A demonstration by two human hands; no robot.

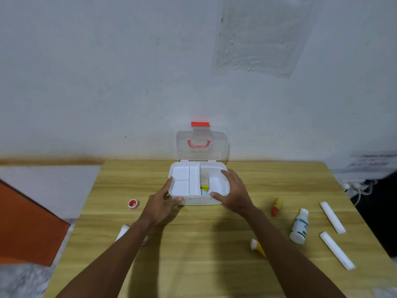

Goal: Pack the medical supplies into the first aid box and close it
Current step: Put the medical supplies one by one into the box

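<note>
Near the far edge of the table (pixel 193 244), left hand (pixel 160 204) and right hand (pixel 234 190) rest straight-fingered on the front corners of the open first aid box (pixel 199 201).

One open first aid box (pixel 223 186) sits on one wooden table (pixel 193 265). Around it lie two long white rolls (pixel 332 217), one white bottle (pixel 299 227), one yellow tube (pixel 258 248), one small red-and-yellow item (pixel 276 207), one red-and-white tape roll (pixel 133 204) and one partly hidden white item (pixel 122 232).

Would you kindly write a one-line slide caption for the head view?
Left hand and right hand rest on the open first aid box; white bottle waits unpacked on the table.
</note>
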